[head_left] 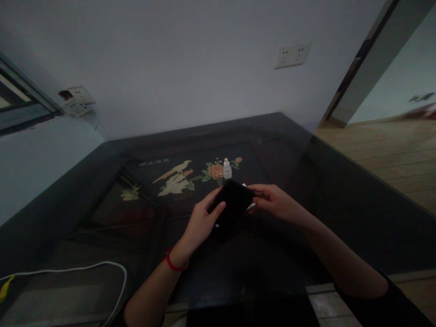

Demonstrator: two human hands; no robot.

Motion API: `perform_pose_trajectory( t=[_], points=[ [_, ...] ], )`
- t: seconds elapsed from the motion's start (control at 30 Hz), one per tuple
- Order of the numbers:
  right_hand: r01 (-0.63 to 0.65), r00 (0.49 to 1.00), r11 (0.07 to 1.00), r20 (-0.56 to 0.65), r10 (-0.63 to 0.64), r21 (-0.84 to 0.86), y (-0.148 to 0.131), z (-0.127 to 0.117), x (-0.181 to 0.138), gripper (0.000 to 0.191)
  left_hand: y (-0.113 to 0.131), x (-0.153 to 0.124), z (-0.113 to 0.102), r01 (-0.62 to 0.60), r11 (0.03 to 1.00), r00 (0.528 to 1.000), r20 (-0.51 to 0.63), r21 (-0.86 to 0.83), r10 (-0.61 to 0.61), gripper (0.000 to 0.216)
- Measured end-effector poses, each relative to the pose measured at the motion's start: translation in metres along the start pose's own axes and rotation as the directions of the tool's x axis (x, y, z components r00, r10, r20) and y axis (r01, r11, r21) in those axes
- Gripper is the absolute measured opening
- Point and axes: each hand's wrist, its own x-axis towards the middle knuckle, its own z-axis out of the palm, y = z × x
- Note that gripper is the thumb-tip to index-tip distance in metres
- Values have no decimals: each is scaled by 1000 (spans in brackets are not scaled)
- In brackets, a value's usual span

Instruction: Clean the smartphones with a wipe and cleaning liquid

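Observation:
A flat black phone (232, 200) with a small light dot near its lower end is tilted between my hands, above the table. My left hand (206, 217) is closed around its left side, thumb resting on the dark face. At the opposite edge my right hand (269, 198) is closed, fingers pinching a thin white piece (251, 206), perhaps paper or cloth. That piece peeks out beside and under the phone; most of it is hidden. Just beyond the phone stands a small clear bottle (227, 170) with a white cap, upright and apart from both hands.
The dark glossy table (289, 150) bears a flower-and-bird inlay (179, 181) and meets the wall at the back. A white cable (78, 268) curves at the lower left, near a yellow tag (5, 288). Wall sockets (292, 56) sit above.

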Motion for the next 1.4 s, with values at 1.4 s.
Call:
perform_pose_trajectory(
  t=[1.4],
  points=[
    [-55,983,998,174,57,-17,-31,-7,-17,46,9,4,-16,171,983,955,256,-73,-147,46]
  ],
)
